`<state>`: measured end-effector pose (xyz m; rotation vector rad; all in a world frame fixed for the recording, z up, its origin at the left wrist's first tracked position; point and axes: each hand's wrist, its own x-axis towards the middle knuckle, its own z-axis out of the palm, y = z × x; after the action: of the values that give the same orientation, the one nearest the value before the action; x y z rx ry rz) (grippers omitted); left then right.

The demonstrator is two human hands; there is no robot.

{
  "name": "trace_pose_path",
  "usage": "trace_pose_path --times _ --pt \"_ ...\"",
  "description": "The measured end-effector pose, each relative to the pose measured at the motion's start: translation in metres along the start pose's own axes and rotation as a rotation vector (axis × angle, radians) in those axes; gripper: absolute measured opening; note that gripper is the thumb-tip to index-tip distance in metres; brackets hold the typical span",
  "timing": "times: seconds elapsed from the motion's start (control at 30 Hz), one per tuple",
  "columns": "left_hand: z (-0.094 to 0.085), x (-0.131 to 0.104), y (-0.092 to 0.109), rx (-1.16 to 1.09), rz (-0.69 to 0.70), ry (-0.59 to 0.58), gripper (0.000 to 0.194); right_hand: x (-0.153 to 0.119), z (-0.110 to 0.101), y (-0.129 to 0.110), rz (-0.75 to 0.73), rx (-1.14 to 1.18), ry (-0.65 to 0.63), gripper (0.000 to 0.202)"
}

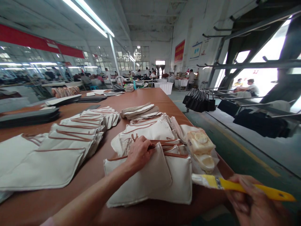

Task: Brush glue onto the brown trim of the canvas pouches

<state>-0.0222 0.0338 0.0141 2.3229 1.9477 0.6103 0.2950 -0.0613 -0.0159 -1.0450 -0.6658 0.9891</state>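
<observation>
My left hand reaches over a stack of off-white fabric pieces with brown edging, its fingers closed on the brown-trimmed top edge of a piece. My right hand, at the lower right, grips a paintbrush by its yellow handle. The brush's white bristles point left, close to the right side of the front piece. Behind the brush tip, a yellowish container sits on a plastic sheet at the table's right edge.
More brown-edged pieces fan out on the left of the brown table. Dark stacked sheets lie farther left. Beyond the right edge are racks with black items. Several people work in the background.
</observation>
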Motion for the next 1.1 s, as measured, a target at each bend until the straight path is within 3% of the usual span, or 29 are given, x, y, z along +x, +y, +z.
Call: trace_pose_path --times 0.1,0.2,0.33,0.5,0.7,0.8,0.93,1.1 --pt "0.008 -0.014 0.007 -0.180 0.022 0.021 0.003 0.000 0.012 -0.003 0.067 0.024 0.013 0.033" --pt "0.014 -0.034 0.015 -0.341 -0.005 -0.039 0.003 0.001 0.026 -0.005 0.028 0.045 -0.055 0.032" --pt "0.021 -0.052 0.024 -0.446 -0.040 -0.098 0.008 0.003 0.042 0.004 -0.078 0.035 -0.171 0.029" --pt "0.020 -0.060 0.032 -0.538 -0.045 -0.135 0.010 0.008 0.055 0.025 -0.324 -0.280 -0.339 0.029" --pt "0.015 -0.064 0.037 -0.667 -0.078 -0.160 0.011 0.014 0.054 0.026 -0.450 -0.398 -0.250 0.030" --pt "0.018 -0.067 0.038 -0.684 -0.066 -0.150 0.007 0.009 0.048 0.025 -0.461 -0.387 -0.300 0.028" --pt "0.026 -0.074 0.038 -0.650 0.011 -0.114 0.009 0.005 0.050 0.027 -0.544 -0.467 -0.390 0.025" --pt "0.033 -0.086 0.037 -0.460 0.314 0.121 0.011 0.014 0.043 0.012 -0.615 -0.503 -0.249 0.025"
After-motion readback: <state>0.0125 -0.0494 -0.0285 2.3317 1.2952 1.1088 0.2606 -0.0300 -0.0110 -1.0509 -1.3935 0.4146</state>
